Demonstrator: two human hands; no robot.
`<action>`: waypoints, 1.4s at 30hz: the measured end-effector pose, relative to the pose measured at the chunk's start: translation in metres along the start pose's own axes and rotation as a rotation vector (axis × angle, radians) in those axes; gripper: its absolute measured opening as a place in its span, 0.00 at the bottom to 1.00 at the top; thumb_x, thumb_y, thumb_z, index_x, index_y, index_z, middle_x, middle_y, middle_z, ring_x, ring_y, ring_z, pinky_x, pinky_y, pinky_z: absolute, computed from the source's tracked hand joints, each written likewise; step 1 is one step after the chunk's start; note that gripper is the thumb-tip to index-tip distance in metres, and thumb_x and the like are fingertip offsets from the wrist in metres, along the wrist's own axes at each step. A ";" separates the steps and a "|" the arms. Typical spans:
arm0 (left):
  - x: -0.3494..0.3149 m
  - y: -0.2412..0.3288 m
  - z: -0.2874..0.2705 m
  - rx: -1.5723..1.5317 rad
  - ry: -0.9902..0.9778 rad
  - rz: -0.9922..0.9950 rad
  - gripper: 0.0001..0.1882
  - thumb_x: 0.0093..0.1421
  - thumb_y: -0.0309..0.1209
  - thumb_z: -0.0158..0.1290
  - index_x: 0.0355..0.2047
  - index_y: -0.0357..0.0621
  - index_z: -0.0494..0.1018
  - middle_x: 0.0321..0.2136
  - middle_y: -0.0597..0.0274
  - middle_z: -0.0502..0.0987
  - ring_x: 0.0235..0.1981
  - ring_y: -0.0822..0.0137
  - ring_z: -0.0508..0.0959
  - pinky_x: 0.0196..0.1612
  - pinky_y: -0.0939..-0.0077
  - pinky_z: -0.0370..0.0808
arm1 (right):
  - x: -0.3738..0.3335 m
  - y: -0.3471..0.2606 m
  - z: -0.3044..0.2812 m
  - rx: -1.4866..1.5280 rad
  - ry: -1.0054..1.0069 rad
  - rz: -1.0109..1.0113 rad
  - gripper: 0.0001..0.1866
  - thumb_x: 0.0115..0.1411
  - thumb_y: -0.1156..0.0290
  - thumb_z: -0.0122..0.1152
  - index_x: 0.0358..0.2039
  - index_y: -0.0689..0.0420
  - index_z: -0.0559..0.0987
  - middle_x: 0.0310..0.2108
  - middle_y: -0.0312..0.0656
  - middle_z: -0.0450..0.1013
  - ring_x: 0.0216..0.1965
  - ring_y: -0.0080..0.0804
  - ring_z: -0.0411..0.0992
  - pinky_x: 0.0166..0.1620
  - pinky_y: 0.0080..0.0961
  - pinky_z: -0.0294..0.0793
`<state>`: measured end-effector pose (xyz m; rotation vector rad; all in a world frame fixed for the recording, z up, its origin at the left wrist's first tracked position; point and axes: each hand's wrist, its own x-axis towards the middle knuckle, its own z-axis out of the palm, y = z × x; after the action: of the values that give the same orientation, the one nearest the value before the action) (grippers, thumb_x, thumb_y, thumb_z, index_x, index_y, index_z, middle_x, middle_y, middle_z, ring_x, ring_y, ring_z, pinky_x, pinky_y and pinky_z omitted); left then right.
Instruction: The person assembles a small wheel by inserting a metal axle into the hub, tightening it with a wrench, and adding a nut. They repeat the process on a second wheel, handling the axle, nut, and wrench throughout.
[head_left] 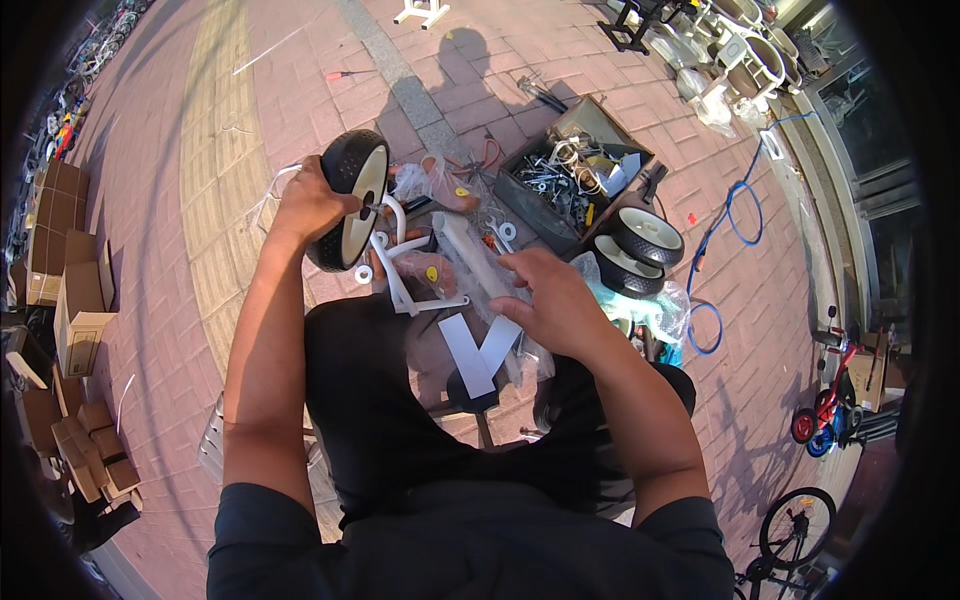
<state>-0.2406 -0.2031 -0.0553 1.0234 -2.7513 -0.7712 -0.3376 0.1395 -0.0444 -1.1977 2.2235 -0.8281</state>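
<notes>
A small wheel point(372, 200) with a black knobby tyre and cream hub stands upright in my left hand point(310, 205). The thumb lies near its hub, beside a bent white metal tube frame point(393, 275). My right hand point(550, 298) has its fingers apart and holds nothing that I can see. It hovers by a long piece wrapped in clear plastic point(468, 250); whether it touches the wrap I cannot tell. Two white flat strips point(465, 357) lie between my knees. A white ring point(363, 273) and a wrench-like part point(506, 232) lie close to the frame.
Ahead to the right is an open metal box point(520, 185) full of bolts and small parts. Two more wheels point(648, 238) lie beside it, over clear plastic wrap point(655, 308). A blue hose point(708, 250) curls farther right. Cardboard boxes point(82, 310) line the left; small bikes point(835, 390) stand at right.
</notes>
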 end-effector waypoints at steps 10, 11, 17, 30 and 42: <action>-0.109 -0.253 0.157 0.363 -0.070 -0.581 0.27 0.53 0.36 0.62 0.49 0.40 0.67 0.53 0.47 0.71 0.54 0.43 0.76 0.54 0.56 0.76 | -0.005 -0.004 -0.015 -0.042 0.021 0.037 0.24 0.52 0.67 0.74 0.48 0.61 0.78 0.43 0.48 0.76 0.38 0.41 0.78 0.41 0.32 0.78; -0.119 -0.272 0.173 0.326 -0.051 -0.591 0.25 0.55 0.40 0.60 0.49 0.38 0.70 0.52 0.45 0.74 0.51 0.44 0.77 0.53 0.56 0.76 | -0.005 -0.003 -0.016 -0.054 0.014 0.037 0.24 0.52 0.69 0.74 0.48 0.62 0.78 0.42 0.49 0.76 0.38 0.40 0.78 0.41 0.31 0.78; -0.152 -0.315 0.230 0.262 -0.385 -0.752 0.25 0.56 0.40 0.60 0.49 0.37 0.71 0.52 0.45 0.75 0.51 0.44 0.78 0.53 0.57 0.76 | -0.013 0.031 -0.075 0.345 0.395 0.155 0.21 0.58 0.65 0.71 0.46 0.66 0.79 0.37 0.43 0.78 0.37 0.29 0.78 0.40 0.25 0.77; -0.086 -0.249 0.138 0.330 -0.485 -0.593 0.25 0.58 0.41 0.59 0.49 0.34 0.73 0.51 0.43 0.77 0.49 0.45 0.79 0.52 0.59 0.76 | -0.048 0.133 -0.080 0.206 0.483 0.471 0.17 0.62 0.59 0.63 0.38 0.62 0.83 0.32 0.46 0.80 0.34 0.32 0.79 0.38 0.31 0.78; -0.054 0.106 -0.022 -0.590 0.197 0.389 0.13 0.64 0.28 0.57 0.45 0.31 0.75 0.33 0.61 0.78 0.35 0.74 0.76 0.42 0.80 0.74 | -0.114 0.276 0.195 -0.550 0.059 0.579 0.18 0.61 0.67 0.53 0.49 0.62 0.74 0.42 0.53 0.79 0.47 0.48 0.77 0.54 0.56 0.68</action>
<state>-0.2547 -0.1098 0.0198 0.4045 -2.2252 -1.2199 -0.3093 0.3026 -0.3606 -0.6534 2.7326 -0.0176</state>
